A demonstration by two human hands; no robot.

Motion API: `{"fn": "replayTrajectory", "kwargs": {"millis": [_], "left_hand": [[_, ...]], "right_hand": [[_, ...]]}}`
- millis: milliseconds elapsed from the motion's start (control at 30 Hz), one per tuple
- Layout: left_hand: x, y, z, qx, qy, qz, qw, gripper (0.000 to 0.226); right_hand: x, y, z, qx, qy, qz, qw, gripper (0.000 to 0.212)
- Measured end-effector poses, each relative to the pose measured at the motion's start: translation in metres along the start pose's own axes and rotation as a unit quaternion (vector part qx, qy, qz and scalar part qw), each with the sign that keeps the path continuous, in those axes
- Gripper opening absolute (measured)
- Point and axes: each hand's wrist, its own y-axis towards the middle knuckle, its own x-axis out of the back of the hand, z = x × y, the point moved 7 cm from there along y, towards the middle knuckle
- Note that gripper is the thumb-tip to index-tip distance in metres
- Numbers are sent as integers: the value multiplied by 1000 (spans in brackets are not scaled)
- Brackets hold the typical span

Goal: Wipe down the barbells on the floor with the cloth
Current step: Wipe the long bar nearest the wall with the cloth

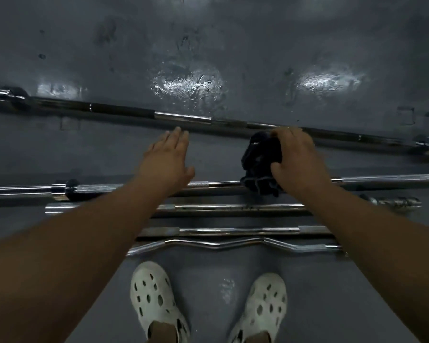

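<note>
- Cloth (261, 160) is being gripped in a bunch by the right hand (297, 159), just beside the far barbell (183, 116).
- Left hand (169, 159) is being held flat, fingers straight and together.
- Other barbells (233, 207) are lying nearer.

Five chrome barbells (183, 117) lie nearly parallel across the middle of the frame. The nearest is a zigzag curl bar (221, 245). A dark bunched cloth (260, 154) is right of centre, between the two farthest.
</note>
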Motion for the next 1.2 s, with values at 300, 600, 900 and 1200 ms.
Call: {"fn": "replayTrajectory", "kwargs": {"millis": [300, 600, 900, 1200], "left_hand": [[-102, 177, 51, -68, 82, -97, 990, 86], [-104, 237, 79, -116, 111, -127, 979, 78], [-110, 160, 80, -193, 68, -149, 967, 53], [-160, 148, 77, -184, 4, -175, 967, 54]], "right_hand": [[-158, 144, -30, 26, -44, -28, 998, 87], [-206, 211, -48, -10, -114, -27, 993, 86], [-155, 143, -30, -34, -9, -61, 998, 44], [-224, 108, -23, -71, -67, -133, 986, 59]]}}
